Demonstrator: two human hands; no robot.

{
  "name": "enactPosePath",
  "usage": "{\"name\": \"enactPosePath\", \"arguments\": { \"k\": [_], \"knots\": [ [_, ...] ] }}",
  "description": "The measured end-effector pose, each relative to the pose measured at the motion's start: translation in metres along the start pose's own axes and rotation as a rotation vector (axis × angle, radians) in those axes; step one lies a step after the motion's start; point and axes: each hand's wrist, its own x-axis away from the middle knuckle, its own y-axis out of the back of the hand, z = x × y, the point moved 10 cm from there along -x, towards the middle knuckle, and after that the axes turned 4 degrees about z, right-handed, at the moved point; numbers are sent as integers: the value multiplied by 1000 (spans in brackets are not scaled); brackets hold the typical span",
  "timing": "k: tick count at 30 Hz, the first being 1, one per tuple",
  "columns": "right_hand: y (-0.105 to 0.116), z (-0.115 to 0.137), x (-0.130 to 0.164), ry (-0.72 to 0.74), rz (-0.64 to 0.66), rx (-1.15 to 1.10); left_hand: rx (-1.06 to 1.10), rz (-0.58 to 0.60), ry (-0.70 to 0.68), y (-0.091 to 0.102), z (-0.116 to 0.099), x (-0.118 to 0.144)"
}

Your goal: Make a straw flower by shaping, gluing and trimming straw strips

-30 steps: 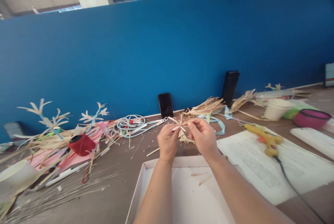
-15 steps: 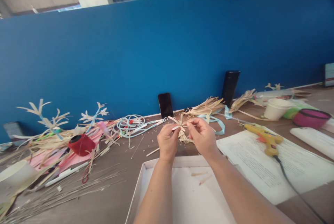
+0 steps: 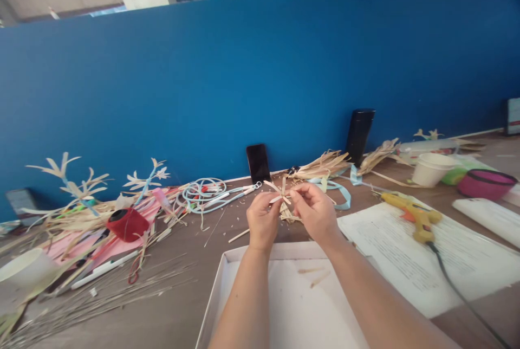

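Observation:
Between my hands, over the far edge of a shallow white box lid [image 3: 280, 251], is a small pale flower made of dried leaf strips [image 3: 282, 192]. Its petals spread out like a star. My left hand [image 3: 262, 221] pinches it from the left with thumb and fingers. From the right, my right hand [image 3: 314, 211] is closed on one of its petals at the fingertips. The flower's underside is hidden behind my fingers. Two loose strip pieces [image 3: 319, 278] lie inside the lid.
A yellow glue gun [image 3: 418, 216] rests on printed sheets [image 3: 390, 262] at right, its cord trailing forward. To the left are a red thread spool [image 3: 127, 224], finished flower stems [image 3: 148, 178] and thin wires [image 3: 109, 300]. A phone [image 3: 258, 163] leans on the blue partition [image 3: 227, 78].
My hands stay almost in place, both still holding the flower. The flower's petals have shifted very slightly between my fingers.

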Motion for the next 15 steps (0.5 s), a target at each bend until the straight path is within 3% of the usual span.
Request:
{"name": "enactPosePath", "arguments": {
  "k": [15],
  "knots": [
    [4,-16,-4,-120,11,-26,93,50,150,-7,15,1]
  ]
}}
